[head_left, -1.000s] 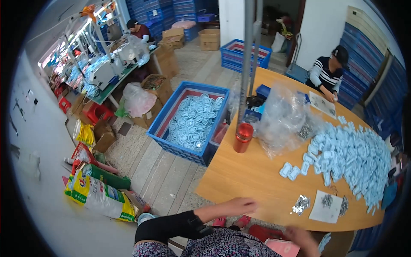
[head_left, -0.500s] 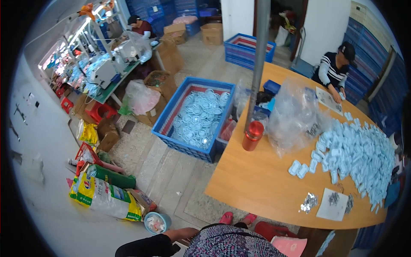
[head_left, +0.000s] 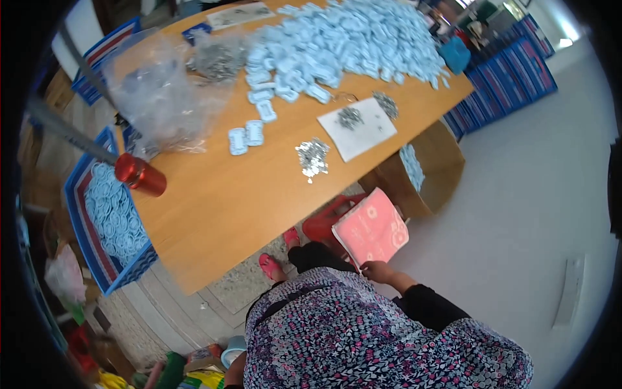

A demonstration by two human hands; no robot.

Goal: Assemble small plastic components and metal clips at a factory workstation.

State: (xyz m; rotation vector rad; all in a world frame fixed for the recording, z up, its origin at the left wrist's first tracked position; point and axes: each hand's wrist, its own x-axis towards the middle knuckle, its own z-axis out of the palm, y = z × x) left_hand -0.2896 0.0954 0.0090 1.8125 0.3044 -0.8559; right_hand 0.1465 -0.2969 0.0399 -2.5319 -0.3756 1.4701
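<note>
Here we are, a single wide fisheye view from the left side of my head, tipped steeply down over my flowered top [head_left: 363, 327], which looms nearest along the lower edge. It faces out across the wooden table [head_left: 220, 214], farther off and lying aslant, with my right hand [head_left: 379, 271] between, a pale wall [head_left: 518, 194] to the right, everything curving toward the dark rim.

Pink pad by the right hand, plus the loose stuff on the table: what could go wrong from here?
The right hand is at the near corner of the pink pad; a tug might drag it off the red stool.
The loose silver pieces lie near the table's front edge; a bump could scatter them.
</note>
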